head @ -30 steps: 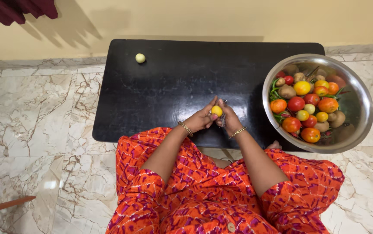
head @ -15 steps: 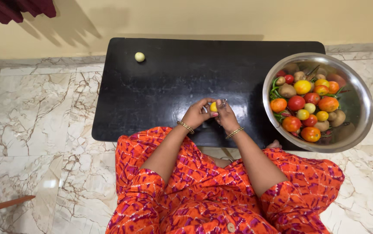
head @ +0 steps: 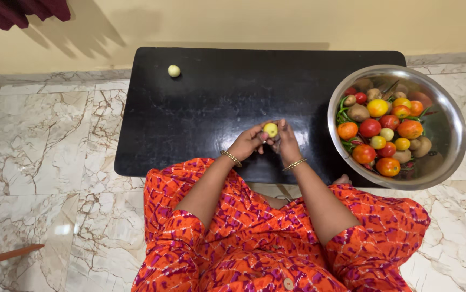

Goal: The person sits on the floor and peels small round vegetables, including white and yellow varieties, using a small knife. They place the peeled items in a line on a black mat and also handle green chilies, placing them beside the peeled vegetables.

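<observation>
My left hand (head: 248,144) holds a small round yellow fruit (head: 270,129) at its fingertips, just above the near middle of the black table (head: 217,92). My right hand (head: 287,143) is pressed against the fruit from the right, fingers curled around what looks like a small metal tool (head: 276,137), mostly hidden by the fingers. Both wrists wear gold bangles. A second small pale yellow-green fruit (head: 174,71) lies alone at the table's far left corner.
A large steel bowl (head: 449,116) on the table's right end holds several tomatoes, yellow fruits, potatoes and green chillies. A yellow wall runs behind the table and marble floor surrounds it. My lap in orange patterned cloth is at the near edge.
The fruit has been turned between my fingers and lifted slightly away from me. My left fingers have opened around it, showing more of it than half a second ago.
</observation>
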